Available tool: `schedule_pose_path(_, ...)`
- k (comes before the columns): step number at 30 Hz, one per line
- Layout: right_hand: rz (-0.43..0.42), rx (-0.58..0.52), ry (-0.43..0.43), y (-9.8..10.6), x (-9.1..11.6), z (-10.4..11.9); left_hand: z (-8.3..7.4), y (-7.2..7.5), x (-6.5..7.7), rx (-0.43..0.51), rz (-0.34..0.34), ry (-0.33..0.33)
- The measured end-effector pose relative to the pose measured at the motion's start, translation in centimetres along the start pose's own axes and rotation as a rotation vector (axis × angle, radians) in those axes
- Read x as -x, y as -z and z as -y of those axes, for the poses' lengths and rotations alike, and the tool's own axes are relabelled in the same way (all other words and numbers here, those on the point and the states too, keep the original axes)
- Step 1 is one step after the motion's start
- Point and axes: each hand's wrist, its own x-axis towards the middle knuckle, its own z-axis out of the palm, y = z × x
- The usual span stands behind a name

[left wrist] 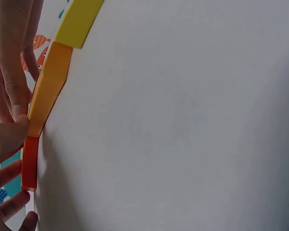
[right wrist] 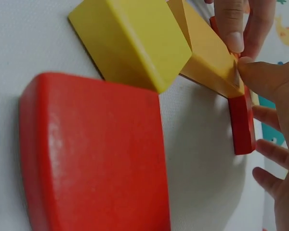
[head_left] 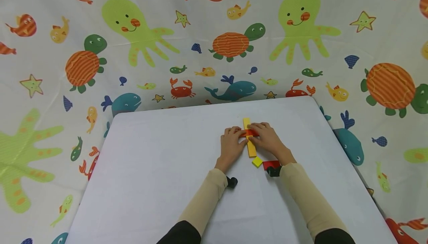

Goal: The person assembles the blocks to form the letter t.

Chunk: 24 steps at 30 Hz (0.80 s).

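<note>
On the white table, a crosswise red block (head_left: 255,133) lies between an upper yellow-orange block (head_left: 246,122) and a lower one (head_left: 251,149), making a cross. My left hand (head_left: 231,143) holds the red piece's left end, its thumb at the top of the lower block. From the other side my right hand (head_left: 267,137) grips the right end, with its thumb (right wrist: 260,77) against the orange block and fingers on the far side. Fingers partly hide the middle of the cross. A yellow block (head_left: 257,162) sits just below the lower orange one.
Another red block (head_left: 274,164) lies under my right wrist, close to the yellow one. Black wrist cameras (head_left: 232,182) hang at both wrists. A sea-animal curtain (head_left: 194,54) rises behind the table's far edge.
</note>
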Motion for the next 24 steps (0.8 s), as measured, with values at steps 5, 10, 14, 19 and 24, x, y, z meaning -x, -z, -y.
schedule_pose_path(5,0.022,0.002,-0.010,-0.10,-0.14,-0.07,-0.12,0.03,-0.05,-0.010,0.007,-0.006)
schedule_pose_path(10,0.020,-0.008,-0.011,-0.23,-0.16,-0.14,-0.13,0.03,-0.11,-0.026,0.005,-0.016)
schedule_pose_path(14,0.015,-0.005,-0.006,-0.22,-0.15,-0.14,-0.09,0.08,-0.14,-0.036,0.008,-0.023)
schedule_pose_path(19,0.015,0.000,-0.002,-0.01,-0.04,-0.04,0.07,0.16,-0.12,-0.051,0.009,-0.040)
schedule_pose_path(24,-0.002,0.005,-0.012,0.48,0.41,-0.20,0.58,0.58,0.07,-0.055,-0.003,-0.058)
